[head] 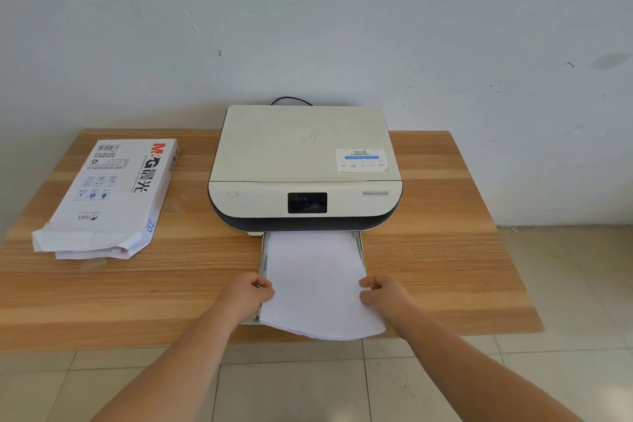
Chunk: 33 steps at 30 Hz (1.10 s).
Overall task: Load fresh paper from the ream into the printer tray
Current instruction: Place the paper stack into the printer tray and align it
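Head view, items as we find them: our left hand (251, 293), grip closed on the left edge of the paper stack (317, 281), thumb on top and fingers curled under; our right hand (382, 295), grip closed likewise on the stack's right edge, directly across from the left. Between the two grips, the paper stack, white, lying in the printer tray (358, 243); its far end reaches the printer's dark front, and its near end sags over the desk (445, 250) edge, below and behind the grips. Printer tray, pulled out toward us, side rails showing just ahead of each grip, the left rail running on past the left grip. Printer (305, 168), cream top with dark base, beyond both grips, lid shut, small dark screen (307, 202) on its front panel, label (361, 160) on the lid's right corner, black cable (291, 100) arching behind. Ream (113, 192), white wrapper with red and black lettering, well to the left of the left grip, lying flat, its near end torn open with sheet edges showing. Desk, wood grain, carrying all of it. Tiled floor (308, 384) beneath our forearms; pale wall (308, 10) behind.
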Tool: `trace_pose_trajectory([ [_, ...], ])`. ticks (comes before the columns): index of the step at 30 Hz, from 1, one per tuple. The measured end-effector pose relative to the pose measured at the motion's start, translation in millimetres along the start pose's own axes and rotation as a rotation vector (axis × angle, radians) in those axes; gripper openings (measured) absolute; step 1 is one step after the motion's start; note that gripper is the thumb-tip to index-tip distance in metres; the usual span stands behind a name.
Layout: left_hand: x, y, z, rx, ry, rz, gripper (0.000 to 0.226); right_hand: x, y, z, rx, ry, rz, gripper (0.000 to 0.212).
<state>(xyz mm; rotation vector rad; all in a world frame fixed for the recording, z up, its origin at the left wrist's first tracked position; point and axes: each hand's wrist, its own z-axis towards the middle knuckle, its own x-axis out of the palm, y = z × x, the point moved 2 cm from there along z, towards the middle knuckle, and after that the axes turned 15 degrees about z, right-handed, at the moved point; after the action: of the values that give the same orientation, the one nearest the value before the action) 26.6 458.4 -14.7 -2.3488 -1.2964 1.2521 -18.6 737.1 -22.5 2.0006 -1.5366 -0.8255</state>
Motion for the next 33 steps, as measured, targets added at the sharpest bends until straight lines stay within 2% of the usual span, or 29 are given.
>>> trace_pose_trajectory([
  [9,1,-3,9,0.062,-0.032,0.152,0.007,2,-2,15,0.006,0.01,-0.006,0.032],
  [17,-2,-4,4,0.148,-0.092,0.159,0.007,1,-12,15,-0.013,-0.007,0.045,0.031],
  [27,-3,-2,20,0.086,-0.133,0.096,0.007,12,2,24,-0.025,-0.029,0.02,0.034],
  [33,1,-4,28,0.022,-0.089,0.028,0.023,14,8,33,-0.035,-0.066,0.011,0.037],
])
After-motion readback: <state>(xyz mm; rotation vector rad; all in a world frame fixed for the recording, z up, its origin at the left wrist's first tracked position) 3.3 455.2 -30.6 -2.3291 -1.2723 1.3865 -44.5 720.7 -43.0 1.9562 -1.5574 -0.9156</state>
